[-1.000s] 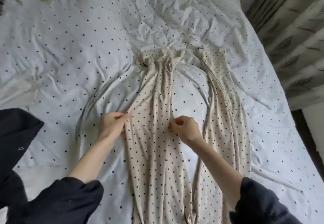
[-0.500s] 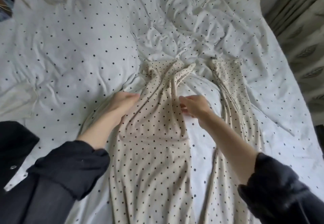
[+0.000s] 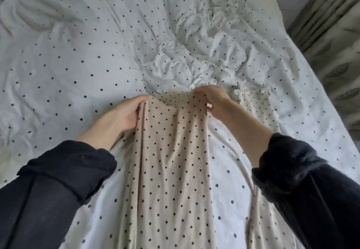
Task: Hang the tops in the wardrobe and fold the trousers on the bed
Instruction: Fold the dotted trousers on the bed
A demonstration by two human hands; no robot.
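Now both hands are at the far end of one trouser leg. The trousers (image 3: 171, 161) are cream with small black dots and lie on the bed (image 3: 68, 63), whose cover is white with dots too, so the edges of the cloth are not easy to see against it. The left hand (image 3: 124, 115) holds the left corner of the leg hem, with fingers curled around the edge of the cloth, and the right hand (image 3: 212, 100) pinches the right corner of the same hem, thumb below and fingers above. Between the two hands the hem is stretched almost flat and lifted a little from the cover.

The other leg (image 3: 255, 104) lies to the right of the held leg, apart from it, with its hem just beside the right hand. It looks narrower and more wrinkled — it is probably not yet smoothed.

To do this step well, I think the person should keep the same tension in both corners, so the hem stays straight, and then carry the held leg sideways over the other leg until the two hems and the side seams meet. It is better to lay it down slowly from the near part to the hem, because this soft cloth makes folds easily. Some long creases run along the held leg — a stroke with a flat palm after laying would remove them
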